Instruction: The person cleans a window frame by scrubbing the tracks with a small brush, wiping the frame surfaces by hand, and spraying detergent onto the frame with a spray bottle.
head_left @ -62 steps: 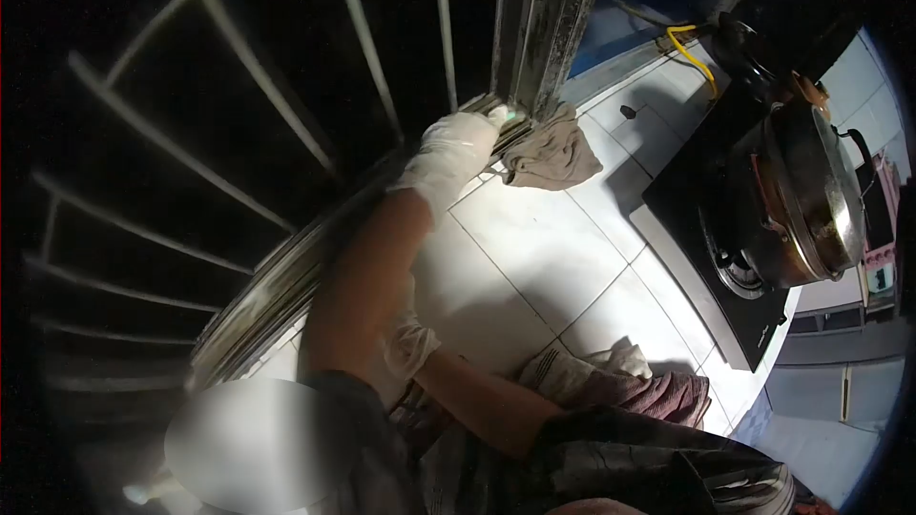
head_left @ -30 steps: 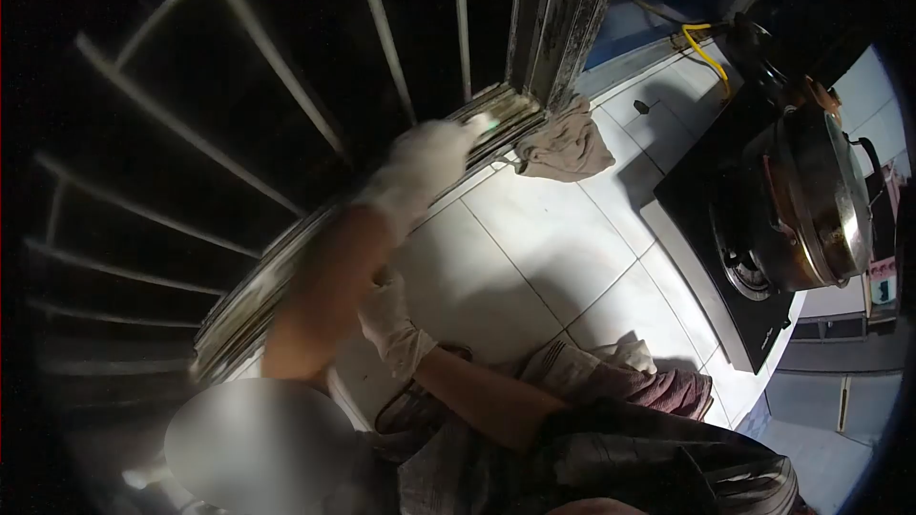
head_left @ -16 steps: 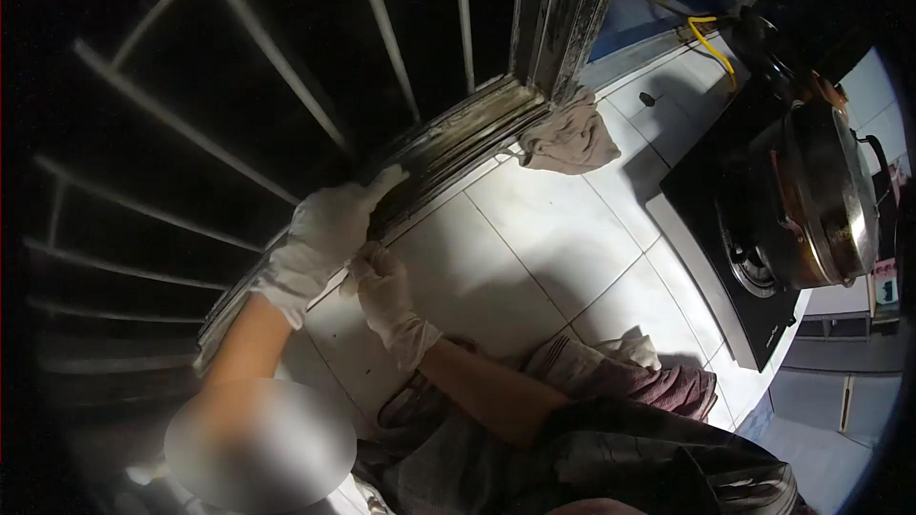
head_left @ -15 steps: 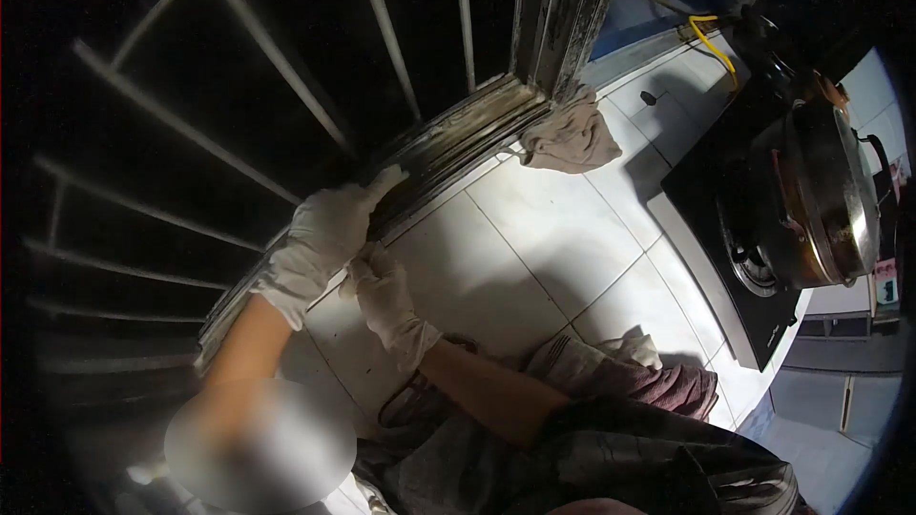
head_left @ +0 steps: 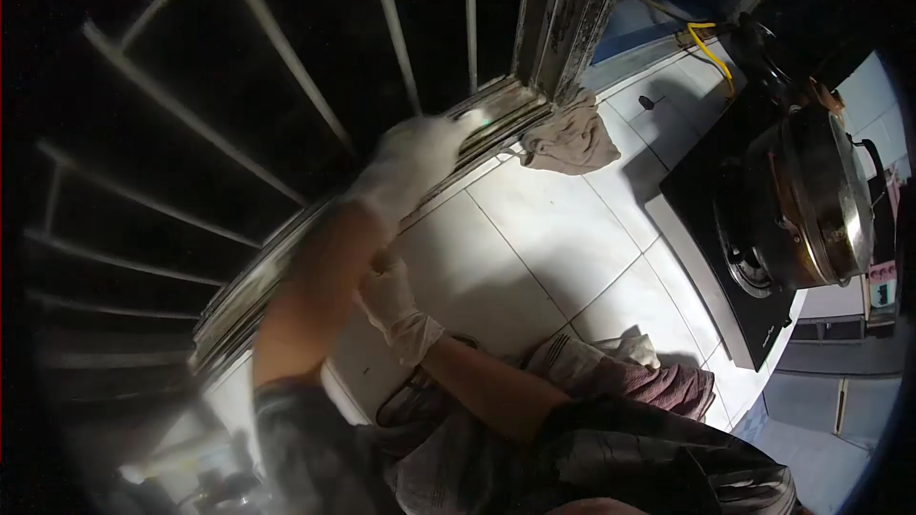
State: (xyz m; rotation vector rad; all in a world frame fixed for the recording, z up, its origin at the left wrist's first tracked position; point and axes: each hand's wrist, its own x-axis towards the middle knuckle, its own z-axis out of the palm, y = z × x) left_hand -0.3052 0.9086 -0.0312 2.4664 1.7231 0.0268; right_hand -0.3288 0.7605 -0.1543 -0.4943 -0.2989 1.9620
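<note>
My left hand (head_left: 410, 164), in a white glove, reaches over the dirty window track (head_left: 506, 113) and is smeared by motion. A small pale tip with a greenish spot shows at its front; whether that is a fingertip or a held thing I cannot tell. My right hand (head_left: 391, 310), also gloved in white, is closed with curled fingers beside the left forearm, over the white tiles (head_left: 506, 229). Its fingertips are partly hidden, and what they hold, if anything, does not show. A greyish-brown rag (head_left: 575, 138) lies at the track's right end.
Metal window bars (head_left: 286, 57) rise behind the track. To the right, a large pot (head_left: 806, 195) stands on a black gas stove (head_left: 754, 324). A crumpled maroon cloth (head_left: 668, 389) lies on the tiles near my right sleeve. A yellow cable (head_left: 711, 46) runs behind the stove.
My left hand has swept up and right along the track, with its forearm now passing in front of the bars' lower ends. My right hand has stayed nearly in place.
</note>
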